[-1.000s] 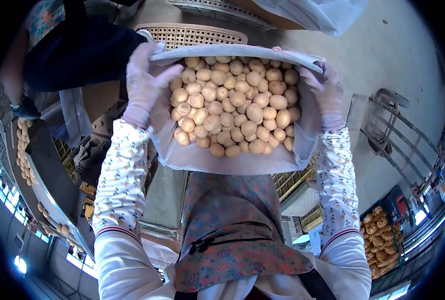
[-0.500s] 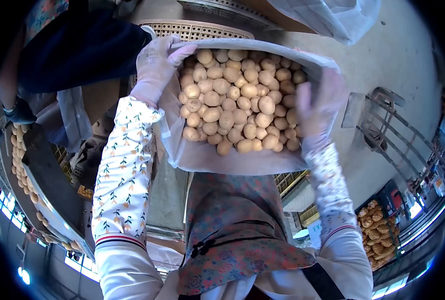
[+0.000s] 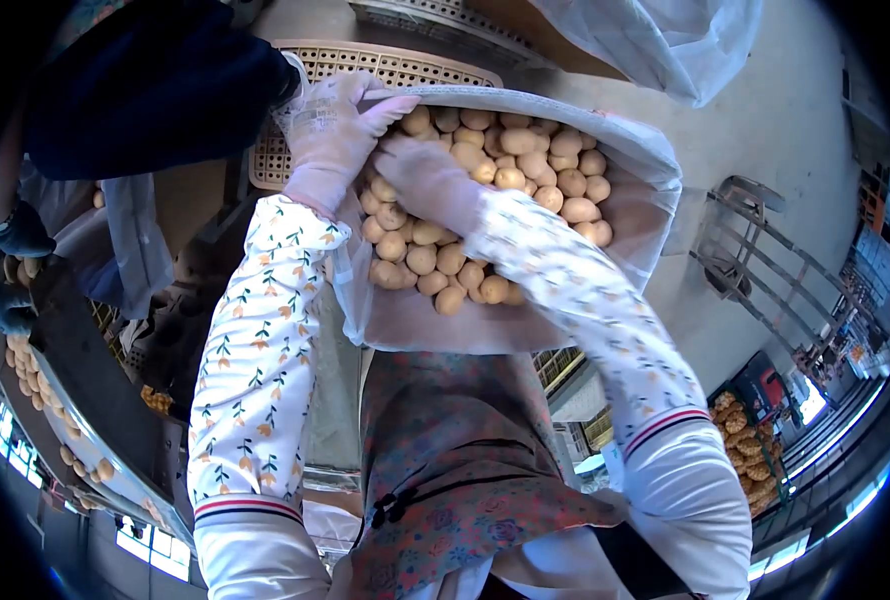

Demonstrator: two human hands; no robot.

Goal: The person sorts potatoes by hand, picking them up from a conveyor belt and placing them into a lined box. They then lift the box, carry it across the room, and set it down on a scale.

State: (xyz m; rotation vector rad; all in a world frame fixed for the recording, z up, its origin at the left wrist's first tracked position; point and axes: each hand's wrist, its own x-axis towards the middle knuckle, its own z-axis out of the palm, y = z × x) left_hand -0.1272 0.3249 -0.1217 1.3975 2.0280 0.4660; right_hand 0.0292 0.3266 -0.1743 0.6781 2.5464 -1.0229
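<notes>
A box lined with clear plastic (image 3: 445,325) sits in front of me, full of small pale potatoes (image 3: 545,170). My left hand (image 3: 335,130), in a light glove, grips the liner's rim at the box's far left corner. My right hand (image 3: 420,180), also gloved, has reached across and lies on top of the potatoes at the left side, close to my left hand. Its fingers point toward the far left corner and hold nothing that I can see. Both arms wear white floral sleeves.
A person in a dark sleeve (image 3: 155,80) with a dark glove (image 3: 20,230) works at the left by a conveyor carrying potatoes (image 3: 25,370). A perforated crate (image 3: 365,65) lies beyond the box. A metal trolley (image 3: 755,260) and net sacks of potatoes (image 3: 750,470) are at the right.
My right hand let go of the box's right rim and swung across onto the potatoes at the left. My left hand kept its grip on the rim.
</notes>
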